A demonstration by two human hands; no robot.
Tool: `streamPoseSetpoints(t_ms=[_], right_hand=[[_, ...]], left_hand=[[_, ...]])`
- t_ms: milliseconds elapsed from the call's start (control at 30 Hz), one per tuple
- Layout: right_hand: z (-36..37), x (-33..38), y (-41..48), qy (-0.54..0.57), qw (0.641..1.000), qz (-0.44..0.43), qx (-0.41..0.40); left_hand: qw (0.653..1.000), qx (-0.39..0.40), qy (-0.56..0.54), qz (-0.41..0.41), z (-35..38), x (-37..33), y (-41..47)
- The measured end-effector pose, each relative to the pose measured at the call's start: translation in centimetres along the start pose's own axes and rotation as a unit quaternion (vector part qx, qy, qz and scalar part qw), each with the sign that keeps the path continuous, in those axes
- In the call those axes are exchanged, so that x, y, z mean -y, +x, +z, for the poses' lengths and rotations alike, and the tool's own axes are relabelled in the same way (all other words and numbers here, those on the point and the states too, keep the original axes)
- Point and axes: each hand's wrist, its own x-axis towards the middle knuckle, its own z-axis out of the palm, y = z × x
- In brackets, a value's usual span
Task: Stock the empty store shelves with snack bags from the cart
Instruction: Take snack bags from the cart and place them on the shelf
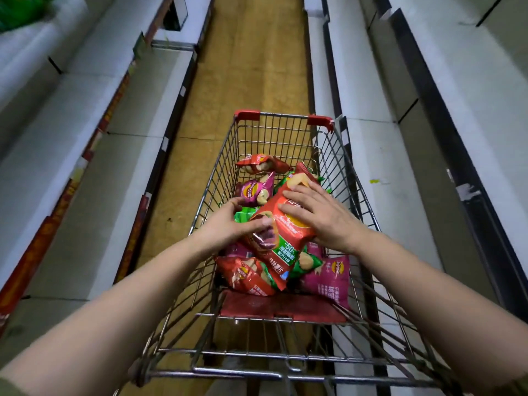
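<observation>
A: While the cart [288, 117] stands between the two runs, what lies to its left?
B: The left shelves [94, 155], bare at this level and so free for stock.
A: State of the left hand [228, 224]?
B: Clamped on the left edge of the red bag [288, 238], with the thumb across its face and the fingers curled past that edge. Judged purpose: to pinch the slick film so that it cannot slide.
A: Location of that bag?
B: Inside the cart at mid-basket, tilted on top of the other snack bags [253, 192], not yet clear of the rim.
A: Right hand [317, 215]?
B: Fingers straight and spread, flat on the bag's face near its right edge. It steadies rather than grips.
A: Further right?
B: The right shelves [385, 167], likewise bare.
</observation>
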Motion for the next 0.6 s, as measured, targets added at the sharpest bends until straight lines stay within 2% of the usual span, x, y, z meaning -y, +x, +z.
streamPoseSetpoints(t_ms=[167,233,300,367,400,433,500,533,600], right_hand=[[0.6,-0.3,1.5,-0.035,0.994,-0.102,-0.036],[1.3,-0.3,1.8,-0.039,0.992,-0.114,-0.033],[2.4,-0.2,1.9,-0.044,0.993,-0.091,-0.061],[3.7,0.0,2.2,-0.014,0.993,0.031,-0.11],[4.3,0.2,2.4,0.021,0.982,0.134,-0.129],[5.0,0.4,2.6,0.069,0.957,0.248,-0.134],[7.1,0.9,3.0,0.199,0.868,0.451,-0.061],[8.6,1.1,2.8,0.239,0.832,0.5,-0.008],[12.3,2.0,2.2,0.256,0.817,0.504,0.11]], left_hand=[[0.992,0.122,-0.006,-0.036,-0.5,1.2,0.6],[0.989,0.138,-0.034,-0.051,-0.3,2.0,0.7],[0.988,0.111,-0.086,-0.066,0.1,3.0,0.8],[0.986,0.035,-0.144,-0.074,0.5,3.8,0.9],[0.982,-0.01,-0.172,-0.071,0.7,4.1,0.9],[0.978,-0.056,-0.192,-0.066,0.8,4.4,1.1],[0.967,-0.138,-0.206,-0.052,0.8,5.2,1.5],[0.964,-0.167,-0.203,-0.049,0.6,5.6,1.8],[0.959,-0.199,-0.194,-0.055,0.0,6.2,2.3]])
